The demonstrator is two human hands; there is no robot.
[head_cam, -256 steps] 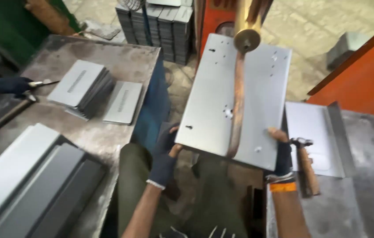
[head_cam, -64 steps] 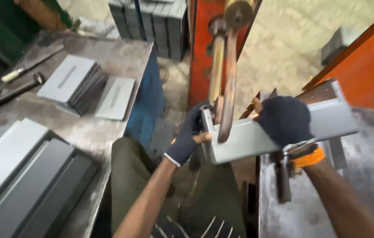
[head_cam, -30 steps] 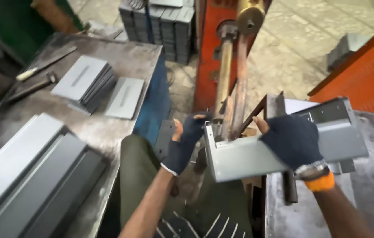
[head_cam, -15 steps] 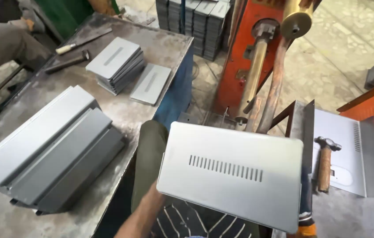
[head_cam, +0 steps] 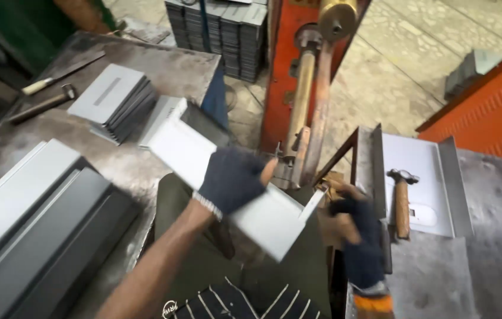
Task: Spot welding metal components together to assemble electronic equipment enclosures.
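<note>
Near the middle of the frame, the person holds a grey bent metal panel [head_cam: 245, 195] up in the air, above their lap and in front of the tall machine. The left hand [head_cam: 231, 179], in a dark glove, lies flat on top of the panel with its fingers wrapped over the far edge, so that grip is pressed onto the panel. The right hand [head_cam: 357, 236], also gloved, is at the panel's lower right corner. It looks blurred, and I cannot tell if its grip is pinching the corner or only touching it.

The panel's long side runs from the upper left of the frame down to the lower right. Its upper left end hangs over the edge of the left desk [head_cam: 162, 71]. Its lower right end points toward the right hand. The left hand is nearer the panel's middle, and the right hand is only at the end.

Just behind the panel stand the two brass-coloured rods [head_cam: 307, 112] of the orange machine [head_cam: 280, 88]. The panel is near them but not touching.

On the left desk lie a stack of flat grey plates [head_cam: 112, 100] and long grey folded panels [head_cam: 38, 218]. At the right of the frame, a hammer [head_cam: 402, 201] rests on a white sheet [head_cam: 419, 177].
</note>
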